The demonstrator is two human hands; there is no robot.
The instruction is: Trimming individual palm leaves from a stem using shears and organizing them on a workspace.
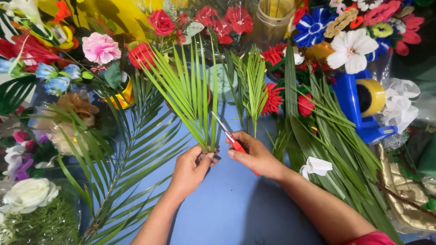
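trimming a palm frond at its base

left hand [190, 170] pinches the gathered base of a fan of green palm leaflets [193, 97], the fan standing up and away from the hands. right hand [256, 156] closed around red-handled scissors [228, 135], blades angled toward the stem end just beside the left fingertips. both hands over the blue surface [231, 204]. a larger palm frond [127, 154] lies left of the left hand; long flat leaves [336, 145] piled right of the right forearm. artificial flowers ring the far side, a blue tape dispenser [356, 106] beyond the right hand. step in hand looks like cutting the stem end. next move would call for a steady pinch and blades square to the stem, clear of the fingers.
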